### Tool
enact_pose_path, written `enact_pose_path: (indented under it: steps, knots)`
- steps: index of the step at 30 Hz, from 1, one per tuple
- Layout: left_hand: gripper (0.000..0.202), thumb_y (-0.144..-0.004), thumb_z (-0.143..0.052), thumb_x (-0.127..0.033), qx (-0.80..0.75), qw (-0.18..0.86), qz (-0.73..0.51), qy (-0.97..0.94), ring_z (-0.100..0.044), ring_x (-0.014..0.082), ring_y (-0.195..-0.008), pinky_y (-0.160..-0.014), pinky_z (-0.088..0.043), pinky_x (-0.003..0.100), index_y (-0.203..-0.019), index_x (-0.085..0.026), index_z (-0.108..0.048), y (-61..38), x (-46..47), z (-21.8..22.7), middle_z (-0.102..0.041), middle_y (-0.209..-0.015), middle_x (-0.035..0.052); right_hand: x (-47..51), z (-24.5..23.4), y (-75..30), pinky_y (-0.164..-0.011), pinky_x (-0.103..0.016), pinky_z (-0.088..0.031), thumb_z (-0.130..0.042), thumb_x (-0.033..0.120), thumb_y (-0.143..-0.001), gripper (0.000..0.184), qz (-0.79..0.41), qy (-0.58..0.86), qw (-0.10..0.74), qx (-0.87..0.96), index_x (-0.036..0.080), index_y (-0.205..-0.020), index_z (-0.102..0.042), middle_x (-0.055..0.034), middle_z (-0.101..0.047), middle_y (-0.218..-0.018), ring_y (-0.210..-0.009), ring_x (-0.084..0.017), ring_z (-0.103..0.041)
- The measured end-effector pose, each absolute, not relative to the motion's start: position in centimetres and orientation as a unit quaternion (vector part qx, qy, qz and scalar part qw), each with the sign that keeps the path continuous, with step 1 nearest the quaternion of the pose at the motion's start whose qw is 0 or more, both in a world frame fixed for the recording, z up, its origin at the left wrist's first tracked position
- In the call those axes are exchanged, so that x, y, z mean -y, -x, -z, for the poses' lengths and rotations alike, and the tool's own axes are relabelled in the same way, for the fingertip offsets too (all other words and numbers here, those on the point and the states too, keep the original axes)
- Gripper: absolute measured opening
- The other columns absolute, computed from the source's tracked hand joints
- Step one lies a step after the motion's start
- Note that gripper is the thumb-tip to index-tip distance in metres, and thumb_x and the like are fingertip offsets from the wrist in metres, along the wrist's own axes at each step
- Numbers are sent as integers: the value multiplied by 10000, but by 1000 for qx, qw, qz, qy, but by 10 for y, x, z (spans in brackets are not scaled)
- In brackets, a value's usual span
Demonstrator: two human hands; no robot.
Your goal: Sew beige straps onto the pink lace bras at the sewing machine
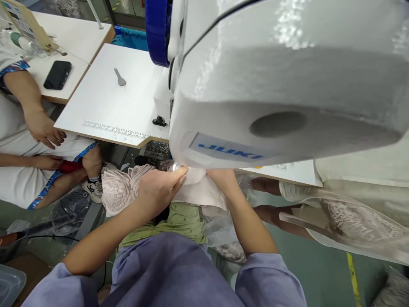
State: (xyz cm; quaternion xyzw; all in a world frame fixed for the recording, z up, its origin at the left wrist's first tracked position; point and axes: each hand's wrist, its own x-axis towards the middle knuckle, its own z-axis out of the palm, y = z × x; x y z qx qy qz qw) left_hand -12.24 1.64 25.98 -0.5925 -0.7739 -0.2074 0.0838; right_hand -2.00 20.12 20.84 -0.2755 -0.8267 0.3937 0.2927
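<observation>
My left hand (158,189) is closed, thumb and fingers pinching the edge of a pale pink fabric piece (203,194) just below the sewing machine head (223,123). On the fabric's other side is my right hand (222,178), its fingers hidden behind the machine head. Beside my left wrist hang pale pink lace bra cups (118,192), bunched together; whether they join the fabric piece is not visible. The white machine bulk covers the needle area. Below the fabric, a green patterned cloth (187,219) lies over my lap.
The white machine table (105,94) carries a grey spoon-shaped object (120,77), a printed ruler strip (111,129) and a black clip (159,121). At left sits another person (35,111), near a black phone (58,75). Bagged lace pieces (361,217) hang at right.
</observation>
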Motion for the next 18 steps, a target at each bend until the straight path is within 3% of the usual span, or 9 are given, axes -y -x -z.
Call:
enact_pose_path:
  steps: [8, 18]
  knots:
    - [284, -1005, -489, -294, 772, 95, 193, 598, -525, 145, -487, -538, -268, 308, -895, -228, -743, 124, -20, -264, -618, -519, -29, -199, -208, 19, -1027, -474, -475, -585, 436, -787, 385, -395, 277, 309, 820, 199, -1080, -664, -103, -716, -1056, -1080, -302, -629]
    - [265, -996, -499, -276, 762, 112, 205, 604, -450, 151, -451, -526, -242, 318, -863, -222, -721, 124, -20, -264, -527, -460, -39, -202, -189, 11, -1039, -496, -492, -560, 468, -818, 444, -398, 272, 317, 817, 162, -1117, -677, -137, -729, -1088, -1115, -315, -652]
